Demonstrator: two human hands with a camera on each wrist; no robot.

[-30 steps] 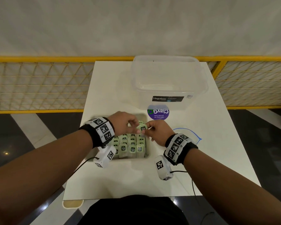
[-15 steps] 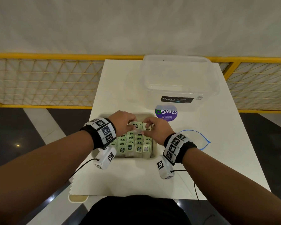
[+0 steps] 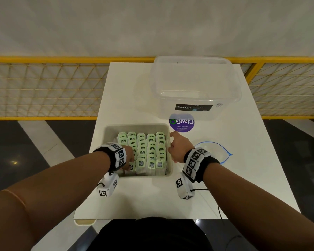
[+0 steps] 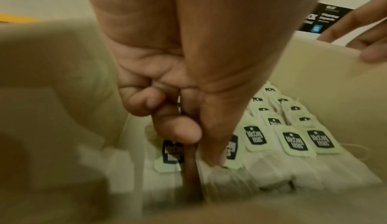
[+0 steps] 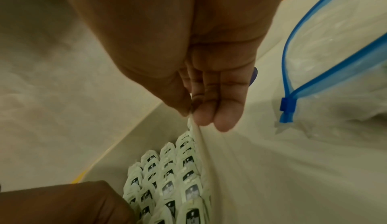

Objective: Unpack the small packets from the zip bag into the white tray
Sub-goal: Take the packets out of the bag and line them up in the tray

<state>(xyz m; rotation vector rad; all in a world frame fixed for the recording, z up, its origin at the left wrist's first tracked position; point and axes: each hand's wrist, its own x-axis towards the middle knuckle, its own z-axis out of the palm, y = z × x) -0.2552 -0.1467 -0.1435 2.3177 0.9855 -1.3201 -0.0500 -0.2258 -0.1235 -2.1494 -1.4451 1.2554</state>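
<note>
The white tray [image 3: 138, 126] sits mid-table, filled with rows of small green-tagged tea packets [image 3: 150, 151]. My left hand [image 3: 130, 158] is inside its near-left corner. In the left wrist view the forefinger and thumb [image 4: 203, 161] dip between the packets [image 4: 293, 141] and pinch the top of one, with the other fingers curled. My right hand [image 3: 178, 147] holds the tray's right rim. The right wrist view shows its thumb inside and its fingers outside the wall [image 5: 251, 169], pinching it [image 5: 194, 116]. The clear zip bag [image 3: 217, 147] with a blue zipper lies right of the tray, looking flat and gaping open [image 5: 335, 95].
A clear lidless Megabox container [image 3: 194, 87] stands at the table's far right, with a purple round sticker [image 3: 181, 124] in front of it. Yellow mesh railing [image 3: 43, 87] runs behind the table. The table's near edge [image 3: 152, 217] is close to my body.
Both hands have left the far row of packets. The left hand came back to the tray's near-left corner and the right hand moved out to the right rim.
</note>
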